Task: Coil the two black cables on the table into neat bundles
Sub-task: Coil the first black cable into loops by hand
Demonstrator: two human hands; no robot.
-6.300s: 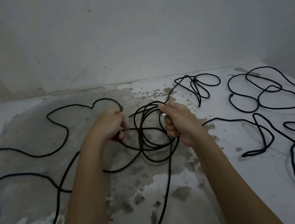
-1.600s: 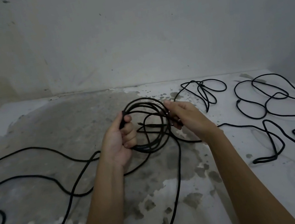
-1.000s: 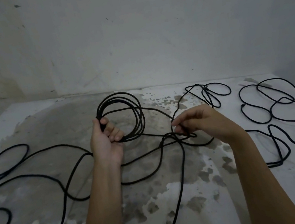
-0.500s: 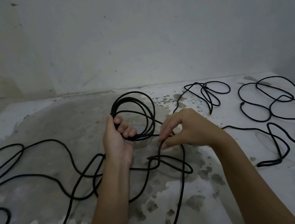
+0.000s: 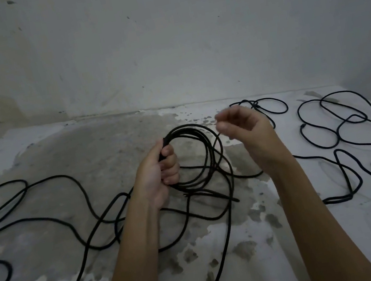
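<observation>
Left hand (image 5: 161, 176) is wrapped tight round the coil (image 5: 209, 156) at its 9 o'clock side, holding it upright off the table (image 5: 347, 248) so the loops don't slump apart. Right hand (image 5: 244, 127) is up at the coil's 2 o'clock with fingers curled in. It's probably feeding a strand, but it's too blurry to tell. Loads of slack (image 5: 78, 184) sprawls out to 9 and 6 o'clock. Second cable (image 5: 299, 117) at 3 o'clock looks untouched.
</observation>
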